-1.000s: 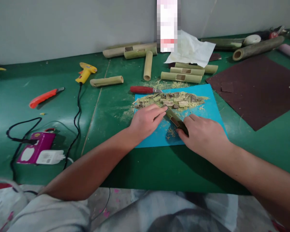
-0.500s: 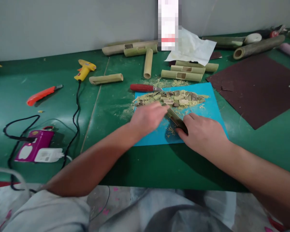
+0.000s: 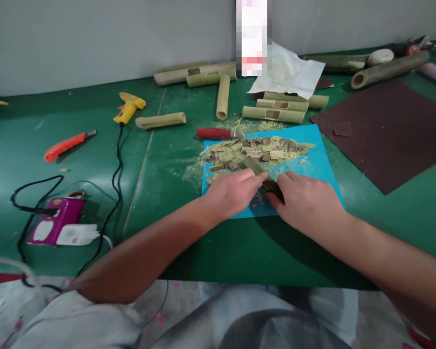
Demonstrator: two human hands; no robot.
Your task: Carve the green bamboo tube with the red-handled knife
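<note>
On the bright blue plastic mat (image 3: 312,162), I see a short dark green bamboo stick (image 3: 258,170) lying slanted. My right hand (image 3: 307,201) has its fingers closed around the stick's near end. My left hand (image 3: 232,193) pinches it in the middle. Just behind lies a pile of pale bamboo chips (image 3: 256,148) on the green worktop (image 3: 94,194).

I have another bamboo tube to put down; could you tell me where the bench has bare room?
Bare green bench lies between the blue mat and the near edge, and between the orange knife and glue gun cord. The mat and the bamboo tubes behind it are crowded.
</note>
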